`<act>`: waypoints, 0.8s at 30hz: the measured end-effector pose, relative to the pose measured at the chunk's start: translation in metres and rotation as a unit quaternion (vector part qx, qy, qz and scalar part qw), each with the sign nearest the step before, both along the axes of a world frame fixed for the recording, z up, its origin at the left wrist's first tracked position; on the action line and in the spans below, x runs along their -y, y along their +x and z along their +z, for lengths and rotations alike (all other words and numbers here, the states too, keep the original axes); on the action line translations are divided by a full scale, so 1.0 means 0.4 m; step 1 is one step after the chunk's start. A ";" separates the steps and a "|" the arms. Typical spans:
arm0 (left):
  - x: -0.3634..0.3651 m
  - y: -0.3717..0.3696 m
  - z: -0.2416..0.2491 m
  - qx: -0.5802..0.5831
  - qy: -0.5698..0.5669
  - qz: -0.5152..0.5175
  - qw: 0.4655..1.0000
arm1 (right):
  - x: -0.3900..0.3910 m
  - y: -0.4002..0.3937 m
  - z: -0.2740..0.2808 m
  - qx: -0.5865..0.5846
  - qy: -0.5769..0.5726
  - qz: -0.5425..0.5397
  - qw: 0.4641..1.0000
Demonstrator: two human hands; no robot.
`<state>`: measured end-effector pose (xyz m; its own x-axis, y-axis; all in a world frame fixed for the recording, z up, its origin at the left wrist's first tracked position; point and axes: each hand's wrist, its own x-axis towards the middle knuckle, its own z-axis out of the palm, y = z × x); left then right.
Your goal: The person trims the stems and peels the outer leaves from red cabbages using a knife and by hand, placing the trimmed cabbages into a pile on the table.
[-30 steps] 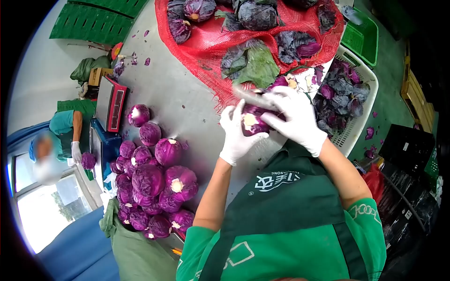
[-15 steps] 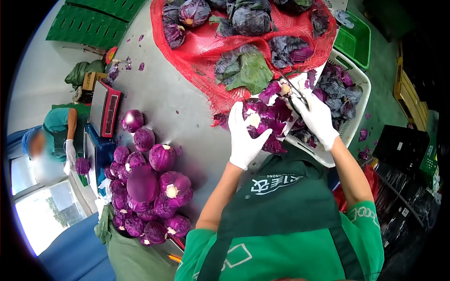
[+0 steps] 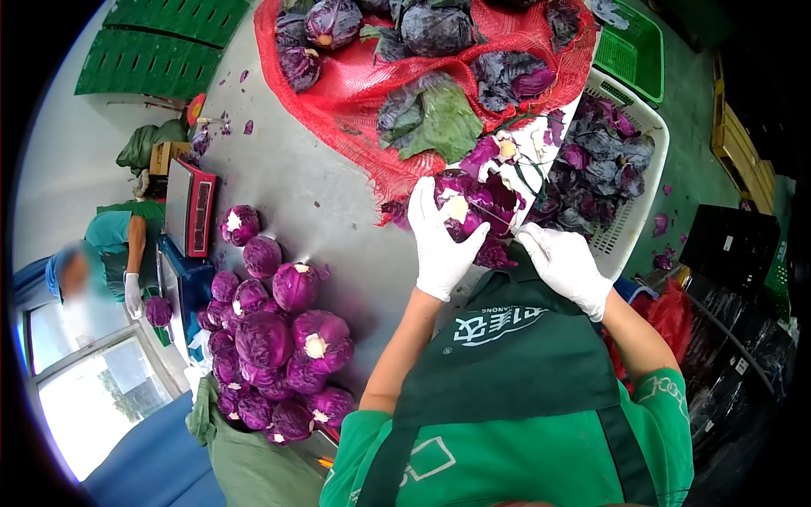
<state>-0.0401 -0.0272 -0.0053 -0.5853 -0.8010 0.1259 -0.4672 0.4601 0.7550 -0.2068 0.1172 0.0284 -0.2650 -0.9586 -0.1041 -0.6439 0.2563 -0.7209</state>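
Note:
My left hand (image 3: pixel 441 245), in a white glove, grips a red cabbage (image 3: pixel 460 188) from its near left side. Its pale cut stem faces up toward me. My right hand (image 3: pixel 564 264), gloved too, is closed on a knife whose thin blade (image 3: pixel 492 215) lies across the cabbage's right side. The handle is hidden in the fingers. Loose purple leaves hang beside and below the cabbage. Just beyond lies a trimmed leaf piece with a pale stub (image 3: pixel 507 150), on a white surface with a dark green cord (image 3: pixel 528 173).
A red mesh sack (image 3: pixel 346 110) with untrimmed cabbages lies ahead. A white crate (image 3: pixel 655 198) of leaves stands right, near a green crate (image 3: pixel 650 51). Trimmed cabbages (image 3: pixel 263 340) are piled left, by a red scale (image 3: pixel 200 207). A co-worker (image 3: pixel 118 245) holds a cabbage at far left.
My right hand has moved down and toward me, from beyond the cabbage to its near right side, bringing the blade across it. The left hand keeps its hold. The view has shifted slightly.

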 end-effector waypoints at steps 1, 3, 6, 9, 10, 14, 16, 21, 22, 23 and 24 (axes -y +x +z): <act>-0.002 0.001 -0.001 0.007 -0.014 -0.005 1.000 | -0.001 0.000 -0.001 -0.006 0.003 -0.005 1.000; -0.006 -0.003 -0.005 0.014 -0.025 -0.006 1.000 | -0.006 -0.005 -0.006 -0.011 0.009 -0.012 1.000; -0.007 0.000 -0.013 0.015 -0.050 -0.006 0.999 | -0.011 -0.076 -0.077 0.004 -0.011 -0.097 0.995; -0.001 -0.002 -0.018 0.000 -0.039 0.001 0.999 | 0.013 -0.120 -0.015 0.068 0.105 -0.205 0.971; 0.001 -0.005 -0.014 0.007 -0.040 0.003 0.999 | 0.017 -0.103 -0.066 -0.051 -0.072 -0.118 0.989; -0.014 -0.012 -0.011 0.017 -0.062 -0.022 0.998 | 0.155 0.013 0.033 -0.088 0.002 -0.075 0.993; -0.013 -0.005 -0.011 0.005 -0.057 -0.021 0.998 | 0.199 -0.009 -0.038 -0.092 -0.058 -0.053 0.993; -0.005 -0.006 -0.003 -0.007 -0.043 -0.039 0.998 | 0.215 -0.069 -0.030 -0.037 0.013 0.050 0.998; -0.005 -0.007 0.000 -0.004 -0.042 -0.040 0.998 | 0.212 -0.073 -0.037 -0.049 -0.024 0.062 0.997; -0.005 -0.008 0.003 -0.001 -0.041 -0.041 0.998 | 0.209 -0.068 -0.037 -0.049 -0.022 0.061 0.997; -0.004 -0.009 0.005 0.013 -0.047 -0.054 0.997 | 0.205 -0.059 -0.034 -0.100 -0.038 0.061 0.992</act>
<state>-0.0435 -0.0255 -0.0034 -0.6710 -0.7188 0.1822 -0.4299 0.5773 0.6942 -0.2303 0.0351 0.0147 -0.1539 -0.9880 0.0126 -0.7986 0.1169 -0.5904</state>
